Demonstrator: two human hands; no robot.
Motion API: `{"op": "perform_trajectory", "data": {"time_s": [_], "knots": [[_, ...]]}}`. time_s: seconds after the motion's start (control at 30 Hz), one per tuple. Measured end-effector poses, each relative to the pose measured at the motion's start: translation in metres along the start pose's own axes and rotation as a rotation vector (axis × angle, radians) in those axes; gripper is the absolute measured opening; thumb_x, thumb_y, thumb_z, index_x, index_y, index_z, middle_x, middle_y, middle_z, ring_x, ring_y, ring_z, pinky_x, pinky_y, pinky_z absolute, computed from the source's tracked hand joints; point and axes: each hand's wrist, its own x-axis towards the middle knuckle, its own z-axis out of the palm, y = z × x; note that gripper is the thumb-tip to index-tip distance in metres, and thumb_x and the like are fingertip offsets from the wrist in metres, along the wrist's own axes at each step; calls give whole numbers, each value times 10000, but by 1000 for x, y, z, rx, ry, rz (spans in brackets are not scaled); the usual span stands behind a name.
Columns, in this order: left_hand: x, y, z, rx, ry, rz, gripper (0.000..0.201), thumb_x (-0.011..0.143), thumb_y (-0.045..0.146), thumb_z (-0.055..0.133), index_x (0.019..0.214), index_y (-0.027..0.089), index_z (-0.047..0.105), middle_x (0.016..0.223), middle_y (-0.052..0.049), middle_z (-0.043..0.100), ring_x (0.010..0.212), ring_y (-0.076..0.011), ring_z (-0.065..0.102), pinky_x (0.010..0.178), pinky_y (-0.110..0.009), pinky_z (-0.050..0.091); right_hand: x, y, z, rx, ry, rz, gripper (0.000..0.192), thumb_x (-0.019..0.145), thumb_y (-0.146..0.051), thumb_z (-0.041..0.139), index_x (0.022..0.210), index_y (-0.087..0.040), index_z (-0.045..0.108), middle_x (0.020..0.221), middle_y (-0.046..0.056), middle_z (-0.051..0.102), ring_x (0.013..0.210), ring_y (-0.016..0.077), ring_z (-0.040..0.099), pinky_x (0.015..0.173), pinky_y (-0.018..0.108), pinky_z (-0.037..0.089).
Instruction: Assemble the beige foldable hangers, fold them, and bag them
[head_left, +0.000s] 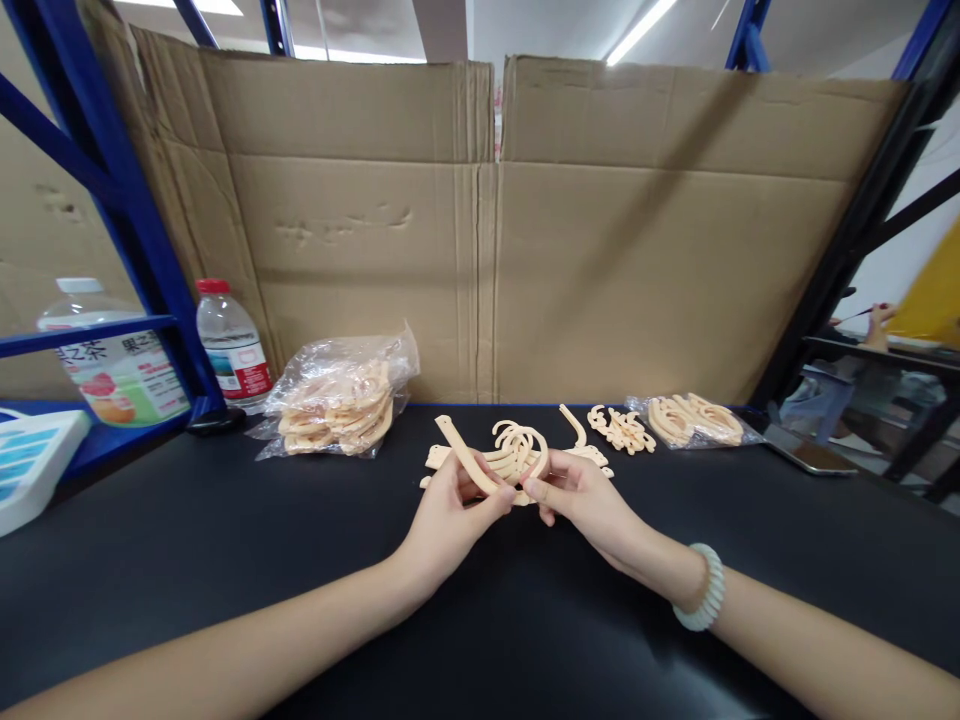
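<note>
1. Fingers of the left hand (450,500) are curled shut around a long, curved, cream-coloured strip (466,458), pinching its lower end while the upper end juts up and to the left.
2. Fingers of the right hand (577,495) are likewise closed, thumb and forefinger nipping a curved hook piece (525,445) where it meets the strip (whether the two parts are joined I cannot tell).
3. Both pieces are thin, flat and pale beige, held just above the black tabletop (225,560) near its middle.
4. Right behind the hands lies a loose pile of similar parts (589,450), partly hidden by the fingers.
5. Further right sit small curled parts (621,430) and a small clear bag of parts (694,420).
6. To the left, well apart, rests a larger plastic bag of parts (337,400).
7. A red-capped bottle (232,345) stands by the blue rack post (142,230); a cardboard wall (487,230) backs the table.
8. A white bead bracelet (705,590) circles the right wrist.
</note>
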Motion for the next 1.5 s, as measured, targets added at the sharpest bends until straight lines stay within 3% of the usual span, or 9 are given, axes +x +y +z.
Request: {"op": "perform_trajectory", "data": {"time_s": [0.17, 0.27, 0.4, 0.5, 0.67, 0.97, 1.1, 1.27, 1.5], "knots": [[0, 0, 1, -56, -117, -30, 357, 673, 288, 778, 810, 183, 466, 761, 11, 647, 760, -183, 678, 783, -354, 532, -1, 0, 2, 47, -88, 15, 310, 725, -450, 721, 775, -160, 625, 714, 20, 609, 640, 137, 572, 546, 257, 464], [0, 3, 2, -83, -71, -82, 353, 660, 279, 790, 791, 176, 478, 748, 10, 658, 737, -179, 682, 783, -351, 536, 7, -3, -14, -37, -89, 22, 323, 774, -412, 672, 974, -159, 636, 754, 28, 642, 650, 149, 601, 615, 304, 499], [0, 6, 2, -77, 28, -131, 355, 637, 254, 808, 802, 161, 507, 720, 13, 661, 713, -171, 689, 789, -331, 536, 30, -7, -64, -673, 29, -260, 175, 834, -194, 559, 956, -185, 684, 834, 59, 663, 826, 202, 590, 781, 377, 472], [1, 6, 2, -83, 54, -144, 356, 624, 246, 818, 797, 156, 521, 698, 21, 653, 712, -165, 690, 785, -316, 543, 45, -2, -102, -1161, 12, -353, 284, 773, -7, 505, 843, -187, 714, 867, 90, 641, 914, 233, 530, 850, 398, 433], [2, 4, 1, -112, 64, -138, 348, 616, 241, 830, 782, 149, 538, 700, 25, 649, 703, -152, 686, 773, -299, 554, 55, 10, -123, -1331, -96, -303, 349, 736, 70, 477, 806, -184, 705, 929, 88, 601, 931, 219, 514, 802, 345, 429], [3, 2, 0, -156, 91, -126, 386, 605, 263, 843, 819, 146, 544, 713, 21, 656, 695, -144, 690, 750, -268, 541, 57, 10, -116, -1165, 100, -371, 159, 900, -130, 422, 937, -183, 567, 966, 71, 487, 851, 168, 522, 768, 307, 448], [3, 0, -2, -183, 80, -130, 394, 620, 271, 838, 843, 148, 537, 726, 14, 665, 704, -139, 686, 744, -259, 533, 48, -7, -100, -811, 263, -425, 120, 938, -282, 397, 982, -206, 478, 707, -19, 465, 629, 143, 471, 616, 282, 399], [2, 0, -2, -201, 79, -121, 415, 616, 266, 838, 856, 151, 519, 738, 10, 668, 703, -130, 674, 743, -261, 524, 24, -22, -62, -315, 224, -251, 285, 909, -467, 456, 1034, -210, 464, 477, -84, 467, 439, 116, 418, 477, 248, 317], [2, 0, -1, -216, 88, -103, 467, 602, 258, 838, 904, 167, 495, 765, 6, 685, 686, -128, 661, 738, -277, 516, 8, -28, -28, 292, 186, 11, 320, 734, -421, 697, 895, -180, 561, 736, 55, 696, 688, 169, 632, 718, 331, 472]]}}
